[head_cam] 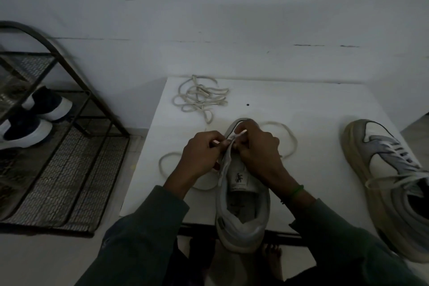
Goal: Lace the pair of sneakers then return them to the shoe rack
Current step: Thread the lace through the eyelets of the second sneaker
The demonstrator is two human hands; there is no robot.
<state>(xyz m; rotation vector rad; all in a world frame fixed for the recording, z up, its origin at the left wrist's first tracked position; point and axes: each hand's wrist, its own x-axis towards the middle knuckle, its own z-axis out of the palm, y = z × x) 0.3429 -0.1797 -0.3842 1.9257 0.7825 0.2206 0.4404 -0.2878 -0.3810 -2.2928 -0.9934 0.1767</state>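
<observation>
A grey and white sneaker lies on the white table, toe pointing away from me, heel over the near edge. My left hand pinches the tip of a white lace at the shoe's left eyelets. My right hand pinches the lace's other end over the front of the tongue. The lace loops out on the table to both sides of the shoe. A second sneaker with a lace in it lies at the right. A loose lace is bunched at the table's far left.
A black metal shoe rack with mesh shelves stands on the floor at the left, holding a pair of dark blue and white shoes. A white wall runs behind the table. My bare feet show under the table's near edge.
</observation>
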